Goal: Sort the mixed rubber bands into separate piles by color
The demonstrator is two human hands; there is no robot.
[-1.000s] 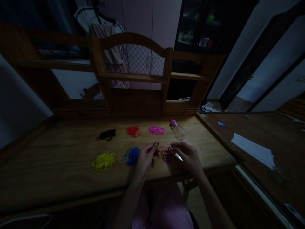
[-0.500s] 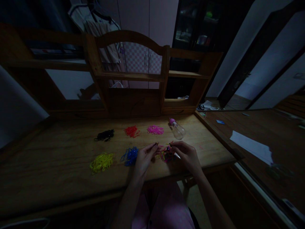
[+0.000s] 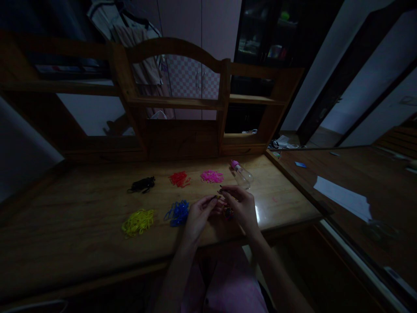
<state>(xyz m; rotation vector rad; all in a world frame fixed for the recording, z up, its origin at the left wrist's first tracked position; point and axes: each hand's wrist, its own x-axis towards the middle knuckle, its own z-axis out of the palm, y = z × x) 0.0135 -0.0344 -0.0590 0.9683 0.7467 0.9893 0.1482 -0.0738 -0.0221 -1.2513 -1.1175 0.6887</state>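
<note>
My left hand is closed in a pinch above the table, with a small yellow rubber band at its fingertips. Close against it, my right hand has thumb and forefinger pinched; what they hold is too small and dark to make out. Beneath the right hand, a mixed-colour pile of rubber bands is mostly hidden. Beside the left hand lies a blue pile of rubber bands. Farther back are pink rubber bands and red rubber bands.
Black rubber bands and yellow rubber bands lie on the left of the wooden table. A clear bulb-shaped bottle with a pink cap lies behind my right hand. A wooden shelf lines the back; papers rest on the right-hand surface.
My right hand has moved left, up to the fingertips of my left hand, and now covers more of the mixed pile. The yellow band has shifted left with it.
</note>
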